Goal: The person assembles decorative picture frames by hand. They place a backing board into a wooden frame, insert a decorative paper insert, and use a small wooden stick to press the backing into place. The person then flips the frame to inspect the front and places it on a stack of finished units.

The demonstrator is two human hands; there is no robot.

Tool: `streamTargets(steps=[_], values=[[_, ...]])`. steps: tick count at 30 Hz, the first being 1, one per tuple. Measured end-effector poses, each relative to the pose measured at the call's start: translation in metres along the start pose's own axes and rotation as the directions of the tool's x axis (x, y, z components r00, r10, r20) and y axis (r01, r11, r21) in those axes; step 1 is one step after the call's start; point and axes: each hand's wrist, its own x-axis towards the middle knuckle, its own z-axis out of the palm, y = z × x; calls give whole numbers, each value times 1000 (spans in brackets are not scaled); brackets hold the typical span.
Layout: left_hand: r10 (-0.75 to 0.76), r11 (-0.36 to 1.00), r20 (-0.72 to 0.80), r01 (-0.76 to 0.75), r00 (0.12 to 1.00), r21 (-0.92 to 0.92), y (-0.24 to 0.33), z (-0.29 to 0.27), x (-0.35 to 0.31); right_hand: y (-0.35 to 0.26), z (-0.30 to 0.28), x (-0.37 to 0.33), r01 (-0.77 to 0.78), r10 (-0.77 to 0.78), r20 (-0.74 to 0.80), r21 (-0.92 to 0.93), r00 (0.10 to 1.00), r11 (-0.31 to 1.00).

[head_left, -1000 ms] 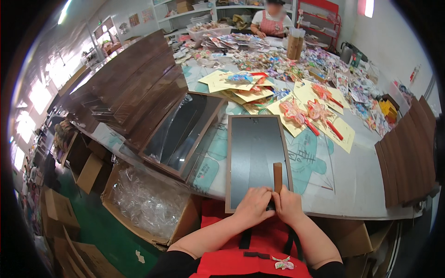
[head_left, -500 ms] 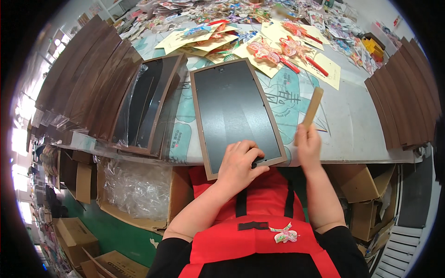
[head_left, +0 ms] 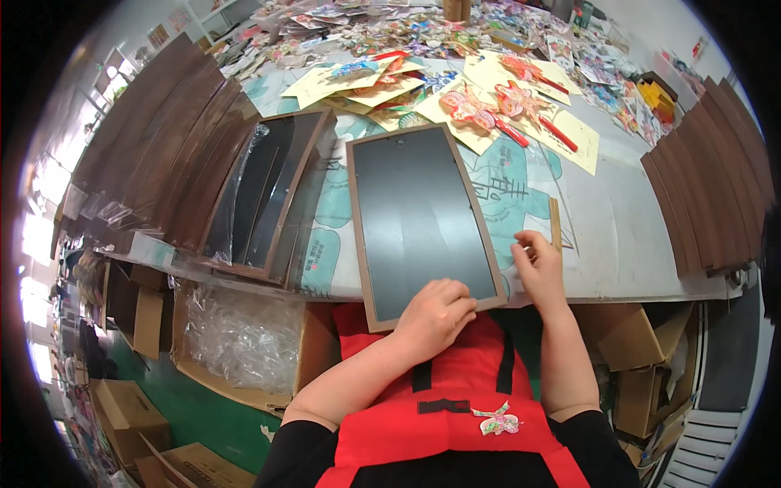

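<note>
A brown picture frame with a dark backing lies back side up, its near end reaching over the table's edge. My left hand is closed at its near edge, fingers bent over the rim; what is under the fingertips is hidden. To the right of the frame my right hand is held with fingers loosely bent and apart, nothing in them. Right beside it a flat wooden stick rests on the table, partly behind the hand.
Dark brown frames stand in rows at left and right; a plastic-wrapped frame leans nearest. Cream cards with red butterfly-shaped pieces lie beyond. Small colourful pieces heap at the back. Under the table is a carton of clear plastic.
My right hand has let go of the wooden stick, which now lies on the table. My left hand has shifted slightly right along the frame's near edge.
</note>
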Motion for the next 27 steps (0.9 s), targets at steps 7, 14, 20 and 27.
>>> streamTargets(steps=[7,14,20,27], values=[[-352,803,-518,536,779,261,-38,-50,-36,-30,29,27,5,32,143,-248,989,969],[-624,767,-386,627,680,-136,-57,-55,-47,-34,51,54,118,-24,171,-564,985,817],[-552,817,-368,574,748,-57,-50,-52,-50,-26,35,28,176,-109,151,-565,983,806],[-701,701,-77,666,709,-257,-70,-62,-28,-28,-1,24,-6,63,119,-428,991,904]])
